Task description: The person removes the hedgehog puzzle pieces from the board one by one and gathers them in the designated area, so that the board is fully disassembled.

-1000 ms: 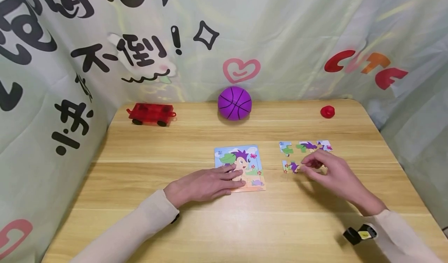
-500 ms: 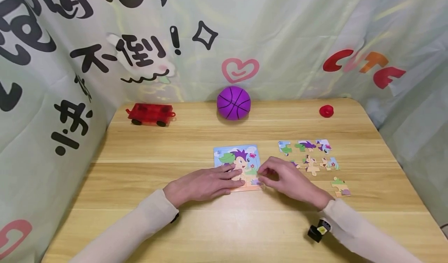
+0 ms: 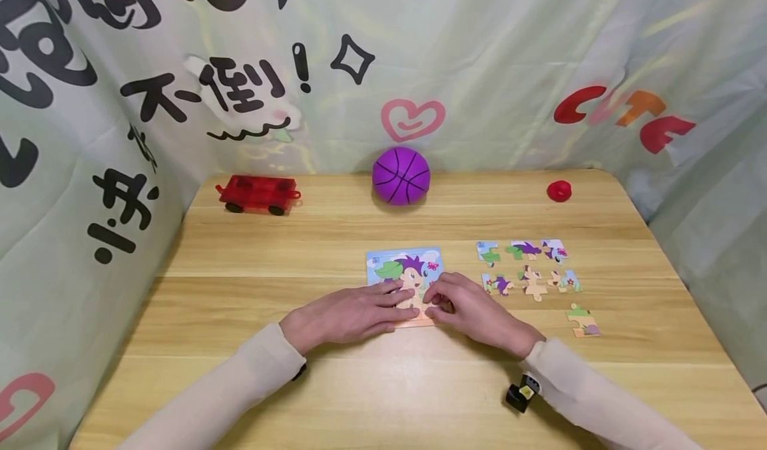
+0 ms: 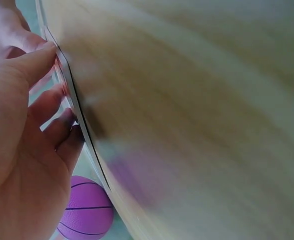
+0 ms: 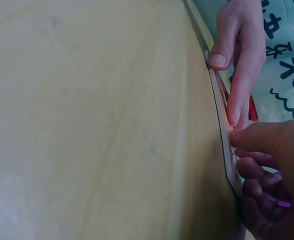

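Note:
A square puzzle board (image 3: 404, 255) with a purple-haired hedgehog picture lies on the wooden table. Flat on its lower left part rests my left hand (image 3: 350, 315), fingers spread. My right hand (image 3: 473, 310) is over the lower right of the board, thumb and fingertips pinched together at a puzzle piece that they hide almost fully. Both hands meet closely at the board's edge in the right wrist view, where my right thumb (image 5: 259, 137) nearly touches my left fingers. Several loose puzzle pieces (image 3: 533, 283) lie in rows to the right.
A purple ball (image 3: 401, 177) stands at the back of the table against the printed curtain (image 3: 479, 50). A red toy cart (image 3: 259, 194) is at the back left, and a small red object (image 3: 559, 191) at the back right.
My right hand has moved left from the loose pieces to the board, then further in over its lower part. My left hand has stayed in place.

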### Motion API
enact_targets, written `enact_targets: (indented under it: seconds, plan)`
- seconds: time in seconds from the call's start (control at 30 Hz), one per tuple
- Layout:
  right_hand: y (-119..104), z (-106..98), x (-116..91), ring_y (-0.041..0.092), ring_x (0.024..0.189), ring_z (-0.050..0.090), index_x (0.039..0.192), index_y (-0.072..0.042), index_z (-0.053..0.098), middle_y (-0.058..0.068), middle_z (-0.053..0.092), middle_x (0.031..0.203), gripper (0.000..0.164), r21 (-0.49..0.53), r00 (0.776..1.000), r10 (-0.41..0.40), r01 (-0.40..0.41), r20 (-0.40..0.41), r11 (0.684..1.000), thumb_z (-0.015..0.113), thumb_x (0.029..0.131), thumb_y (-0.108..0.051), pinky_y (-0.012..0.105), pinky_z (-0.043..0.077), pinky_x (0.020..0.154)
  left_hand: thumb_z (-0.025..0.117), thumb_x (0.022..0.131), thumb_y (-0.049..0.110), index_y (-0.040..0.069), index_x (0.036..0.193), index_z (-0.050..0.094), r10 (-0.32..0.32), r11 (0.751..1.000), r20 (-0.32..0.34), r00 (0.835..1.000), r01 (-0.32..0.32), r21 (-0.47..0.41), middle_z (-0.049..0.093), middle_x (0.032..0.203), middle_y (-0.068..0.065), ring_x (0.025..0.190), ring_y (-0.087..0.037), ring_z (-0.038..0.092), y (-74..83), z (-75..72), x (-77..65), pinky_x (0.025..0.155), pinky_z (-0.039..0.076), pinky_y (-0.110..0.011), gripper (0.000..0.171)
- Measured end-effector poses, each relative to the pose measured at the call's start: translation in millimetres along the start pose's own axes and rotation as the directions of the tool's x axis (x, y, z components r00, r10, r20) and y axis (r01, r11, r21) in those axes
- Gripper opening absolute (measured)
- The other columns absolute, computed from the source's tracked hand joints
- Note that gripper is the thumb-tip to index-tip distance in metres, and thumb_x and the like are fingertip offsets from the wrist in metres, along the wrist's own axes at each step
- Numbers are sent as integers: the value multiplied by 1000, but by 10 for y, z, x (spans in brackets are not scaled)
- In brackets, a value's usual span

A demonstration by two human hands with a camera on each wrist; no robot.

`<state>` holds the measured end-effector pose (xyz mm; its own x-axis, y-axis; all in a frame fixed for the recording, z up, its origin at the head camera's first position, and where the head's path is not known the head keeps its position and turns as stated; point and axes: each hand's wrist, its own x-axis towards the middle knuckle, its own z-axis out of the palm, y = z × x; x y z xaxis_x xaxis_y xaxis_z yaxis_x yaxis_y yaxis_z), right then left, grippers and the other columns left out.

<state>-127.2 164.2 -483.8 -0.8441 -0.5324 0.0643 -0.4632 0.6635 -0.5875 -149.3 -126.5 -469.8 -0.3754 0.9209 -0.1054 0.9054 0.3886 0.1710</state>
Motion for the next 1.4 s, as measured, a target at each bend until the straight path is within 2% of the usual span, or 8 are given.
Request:
enact_targets:
  seconds: [0.2,0.4,0.73,1.2,1.4]
  plan:
    - [-10,17,-2,7,93,59,107,-21,75,-9,65,101,9,-10,1000,-5,5,-11,1000,80,101,-15,26,57,82,49,118,37,32,167,47,15,999,-8,1000,-14,30,38,177,-4,166,-28,33,-4,3,-18,132,35,-41,49]
    - [-20,4,3,7,93,59,107,-22,75,-10,65,101,9,-10,1000,5,-5,-3,1000,80,101,-16,26,57,82,52,117,35,32,165,50,39,998,-44,998,-36,59,39,176,-11,165,-31,36,-43,3,-119,132,35,-43,48]
    - [-43,-10,23,7,91,59,106,-20,75,-10,65,99,9,-19,1000,27,-27,11,999,80,100,-15,25,56,80,55,116,34,31,164,53,11,1000,-51,999,-12,-9,37,176,-13,164,-33,36,-114,-35,-312,131,38,-46,48]
    - [-45,6,42,5,86,56,103,-20,77,-11,65,94,9,-52,1000,2,-3,-7,999,81,98,-14,24,53,76,50,118,34,37,162,54,6,1000,-28,1000,-5,20,37,176,-14,164,-31,37,-119,-16,-313,127,44,-44,44]
    - [-49,14,47,6,86,56,103,-20,77,-11,65,94,9,-55,1000,3,-4,-14,998,81,97,-14,24,52,75,53,117,34,36,160,56,4,1000,-38,999,-3,12,37,176,-15,163,-31,39,-130,-18,-345,124,47,-44,44]
